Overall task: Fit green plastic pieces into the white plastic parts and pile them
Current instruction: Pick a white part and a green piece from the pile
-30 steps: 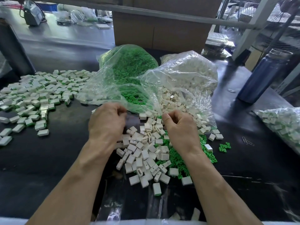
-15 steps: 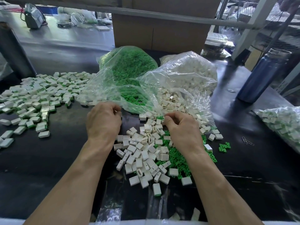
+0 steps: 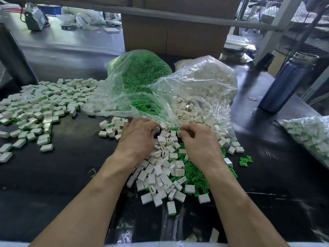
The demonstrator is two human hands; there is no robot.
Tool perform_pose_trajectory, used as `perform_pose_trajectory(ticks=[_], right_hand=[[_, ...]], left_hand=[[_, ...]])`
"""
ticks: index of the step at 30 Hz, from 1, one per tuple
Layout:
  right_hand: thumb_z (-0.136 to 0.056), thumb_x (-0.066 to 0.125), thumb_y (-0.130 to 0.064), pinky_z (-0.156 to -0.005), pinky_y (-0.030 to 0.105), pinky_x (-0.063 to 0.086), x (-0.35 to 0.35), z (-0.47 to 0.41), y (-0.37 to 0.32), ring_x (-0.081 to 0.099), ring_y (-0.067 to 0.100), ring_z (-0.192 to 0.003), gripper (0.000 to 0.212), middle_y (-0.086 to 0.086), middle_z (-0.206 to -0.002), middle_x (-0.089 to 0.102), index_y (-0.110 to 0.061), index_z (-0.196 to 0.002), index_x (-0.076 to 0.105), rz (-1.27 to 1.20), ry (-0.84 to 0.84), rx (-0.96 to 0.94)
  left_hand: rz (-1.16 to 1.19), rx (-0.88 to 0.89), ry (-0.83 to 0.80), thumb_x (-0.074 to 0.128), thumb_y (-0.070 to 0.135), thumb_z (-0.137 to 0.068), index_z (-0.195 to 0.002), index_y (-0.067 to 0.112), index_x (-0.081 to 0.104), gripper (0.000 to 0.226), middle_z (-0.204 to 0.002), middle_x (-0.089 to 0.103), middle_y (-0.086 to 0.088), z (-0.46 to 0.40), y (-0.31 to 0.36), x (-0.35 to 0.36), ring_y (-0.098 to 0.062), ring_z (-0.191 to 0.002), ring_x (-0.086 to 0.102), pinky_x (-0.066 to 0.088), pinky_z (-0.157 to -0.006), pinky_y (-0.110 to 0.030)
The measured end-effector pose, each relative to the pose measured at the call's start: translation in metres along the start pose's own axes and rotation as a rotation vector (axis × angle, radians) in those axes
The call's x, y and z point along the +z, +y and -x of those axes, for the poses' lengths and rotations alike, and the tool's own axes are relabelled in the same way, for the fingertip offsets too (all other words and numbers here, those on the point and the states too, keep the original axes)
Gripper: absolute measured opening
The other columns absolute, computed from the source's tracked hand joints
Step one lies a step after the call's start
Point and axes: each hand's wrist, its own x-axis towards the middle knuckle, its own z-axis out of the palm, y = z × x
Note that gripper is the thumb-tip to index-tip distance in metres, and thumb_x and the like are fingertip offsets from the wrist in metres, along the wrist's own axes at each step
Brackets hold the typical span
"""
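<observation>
Left hand and right hand, fingers curled, rest on white parts; whether they grip anything is hidden; green pieces at four o'clock.

Readable text: I can read none anywhere in my head view.
Tall brown cardboard box at the back of the bench: its faces look plain to me, with no print I can make out.
Dark blue metal bottle on the right: I see no label or brand on it.
Clear plastic bags of green and white parts: I see no printing on the film.
Small white plastic housings: I see slots and openings only, no marks or numbers that I can read.
Grey device on the far bench: it is too blurred for me to read anything.
</observation>
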Motion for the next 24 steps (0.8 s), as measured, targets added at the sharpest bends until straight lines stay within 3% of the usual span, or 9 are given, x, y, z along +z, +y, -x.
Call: perform_pose_trajectory(ticks=[2, 4, 8, 12, 14, 17, 19, 24], right_hand=[[-0.105, 0.064, -0.028, -0.096, 0.031, 0.056, -0.003, 0.0, -0.002, 0.064, 0.009, -0.099, 0.022, -0.013, -0.103, 0.068, -0.027, -0.124, 0.075, 0.013, 0.005, 0.007], [-0.104, 0.065, -0.026, -0.102, 0.039, 0.056, -0.008, -0.001, -0.002, 0.065, 0.014, -0.105, 0.022, -0.007, -0.11, 0.072, -0.027, -0.123, 0.077, 0.032, 0.003, 0.01], [-0.102, 0.069, -0.028, -0.085, 0.033, 0.058, -0.025, -0.002, 0.004, 0.065, 0.007, -0.092, 0.014, -0.014, -0.103, 0.071, -0.033, -0.111, 0.079, 0.074, -0.082, 0.046], [-0.096, 0.076, -0.036, -0.07, 0.02, 0.046, -0.041, -0.002, 0.009, 0.064, 0.0, -0.086, 0.002, -0.019, -0.096, 0.07, -0.038, -0.097, 0.077, 0.109, -0.216, 0.076], [-0.092, 0.08, -0.042, -0.064, 0.022, 0.047, -0.048, -0.003, 0.01, 0.066, 0.002, -0.079, 0.005, -0.016, -0.09, 0.071, -0.038, -0.093, 0.076, 0.139, -0.236, 0.085], [-0.086, 0.084, -0.048, -0.057, 0.02, 0.044, -0.057, -0.002, 0.012, 0.063, 0.002, -0.069, 0.016, -0.013, -0.082, 0.068, -0.039, -0.095, 0.075, 0.169, -0.279, 0.103], [-0.084, 0.085, -0.049, -0.062, 0.023, 0.046, -0.059, -0.001, 0.012, 0.064, 0.005, -0.076, 0.024, -0.012, -0.089, 0.066, -0.042, -0.103, 0.073, 0.172, -0.339, 0.121], [-0.095, 0.077, -0.038, -0.083, 0.034, 0.058, -0.044, 0.002, 0.006, 0.067, 0.008, -0.089, 0.022, -0.013, -0.103, 0.068, -0.04, -0.116, 0.072, 0.198, -0.336, 0.088]], left_hand=[[0.017, 0.006, 0.001, 0.052, 0.033, -0.108, -0.134, 0.033, 0.065, 0.029, -0.139, 0.061, 0.007, 0.001, 0.001, -0.001, -0.018, -0.136, 0.04, 0.026, -0.12, -0.049], [0.032, 0.001, -0.008, 0.053, 0.034, -0.108, -0.135, 0.032, 0.065, 0.029, -0.139, 0.061, 0.008, 0.003, 0.003, -0.003, -0.017, -0.138, 0.041, 0.025, -0.122, -0.048], [0.136, -0.022, -0.03, 0.055, 0.034, -0.107, -0.128, 0.034, 0.068, 0.025, -0.127, 0.065, 0.009, 0.01, 0.002, -0.013, -0.016, -0.125, 0.051, 0.034, -0.118, -0.049], [0.211, -0.058, -0.106, 0.066, 0.05, -0.098, -0.119, 0.042, 0.069, 0.023, -0.112, 0.061, 0.02, 0.018, -0.006, -0.023, -0.012, -0.113, 0.056, 0.049, -0.106, -0.046], [0.264, -0.104, -0.155, 0.073, 0.062, -0.085, -0.114, 0.047, 0.067, 0.033, -0.11, 0.059, 0.022, 0.018, -0.009, -0.028, -0.006, -0.105, 0.059, 0.055, -0.091, -0.035], [0.284, -0.155, -0.229, 0.077, 0.071, -0.065, -0.114, 0.045, 0.068, 0.057, -0.113, 0.059, 0.023, 0.016, -0.013, -0.032, 0.002, -0.099, 0.057, 0.046, -0.076, -0.021], [0.283, -0.169, -0.261, 0.081, 0.067, -0.063, -0.119, 0.044, 0.069, 0.062, -0.117, 0.062, 0.02, 0.015, -0.014, -0.03, 0.002, -0.101, 0.058, 0.045, -0.078, -0.023], [0.269, -0.152, -0.226, 0.085, 0.052, -0.079, -0.119, 0.043, 0.069, 0.043, -0.113, 0.058, 0.019, 0.014, -0.009, -0.024, 0.004, -0.095, 0.055, 0.041, -0.073, -0.018]])
